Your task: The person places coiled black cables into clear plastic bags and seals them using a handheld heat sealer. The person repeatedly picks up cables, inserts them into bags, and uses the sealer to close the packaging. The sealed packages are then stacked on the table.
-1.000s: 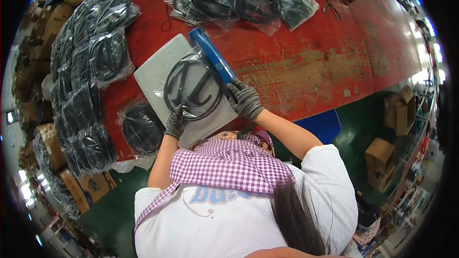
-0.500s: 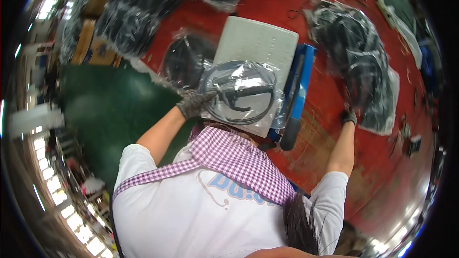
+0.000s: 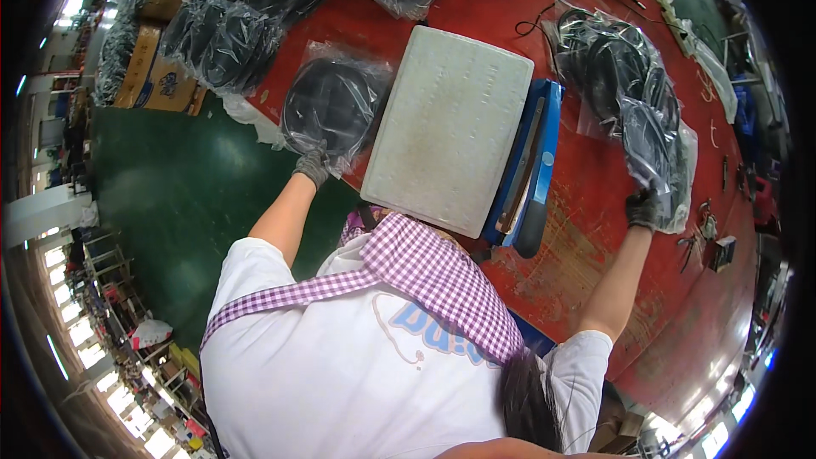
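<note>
Left hand [image 3: 312, 163]: touching left bag [image 3: 330, 106]; cannot tell if pinching
Right hand [image 3: 643, 208]: touching right bags [image 3: 650, 132], near end; pinch unclear
Left bag: lying left of white plate [image 3: 446, 132]
White plate: lying bare; earlier, holding a bagged coil

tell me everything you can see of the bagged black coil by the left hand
The bagged black coil is a round, dark bundle, possibly hose or cable, inside a clear, wrinkled bag that looks like thin plastic and shines in places. It lies flat on the red table, near the edge and left of the pale board. The left hand, gloved in grey, has its fingers at the bag's near side, apparently touching it.
</note>
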{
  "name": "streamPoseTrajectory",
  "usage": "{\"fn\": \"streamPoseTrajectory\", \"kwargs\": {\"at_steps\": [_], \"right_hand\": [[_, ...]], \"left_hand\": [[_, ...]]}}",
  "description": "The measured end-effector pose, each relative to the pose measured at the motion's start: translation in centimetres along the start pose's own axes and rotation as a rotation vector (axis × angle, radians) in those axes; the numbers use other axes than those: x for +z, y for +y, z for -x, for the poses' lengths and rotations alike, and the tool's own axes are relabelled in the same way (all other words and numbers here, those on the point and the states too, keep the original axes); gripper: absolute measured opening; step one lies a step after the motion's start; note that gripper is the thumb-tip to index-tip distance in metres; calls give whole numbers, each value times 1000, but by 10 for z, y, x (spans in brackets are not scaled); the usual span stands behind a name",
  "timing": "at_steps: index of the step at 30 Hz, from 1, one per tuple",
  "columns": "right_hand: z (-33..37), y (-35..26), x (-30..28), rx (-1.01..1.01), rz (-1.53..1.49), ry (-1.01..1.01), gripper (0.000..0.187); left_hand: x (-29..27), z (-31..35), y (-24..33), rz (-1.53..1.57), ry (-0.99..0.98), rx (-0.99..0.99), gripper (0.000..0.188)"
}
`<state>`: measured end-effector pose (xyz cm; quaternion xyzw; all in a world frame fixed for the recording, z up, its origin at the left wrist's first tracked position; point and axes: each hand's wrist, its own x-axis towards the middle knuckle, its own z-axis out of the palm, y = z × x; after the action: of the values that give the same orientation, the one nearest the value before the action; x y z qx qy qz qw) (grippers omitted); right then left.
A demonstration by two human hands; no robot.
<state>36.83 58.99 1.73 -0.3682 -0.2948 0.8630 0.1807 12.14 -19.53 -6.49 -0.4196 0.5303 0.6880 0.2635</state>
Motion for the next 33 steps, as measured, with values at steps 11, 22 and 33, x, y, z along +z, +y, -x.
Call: {"fn": "streamPoseTrajectory", "kwargs": {"at_steps": [11,22,33], "right_hand": [[161,-63,270,-390,142,-353,19],[304,107,294,244,721,-175,27],[274,239,129,366,877,88,39]], "left_hand": [[60,126,24,-398,-204,-272,25],[161,188,15,-220,-865,-607,60],[197,73,-30,-473,-747,20,14]]}}
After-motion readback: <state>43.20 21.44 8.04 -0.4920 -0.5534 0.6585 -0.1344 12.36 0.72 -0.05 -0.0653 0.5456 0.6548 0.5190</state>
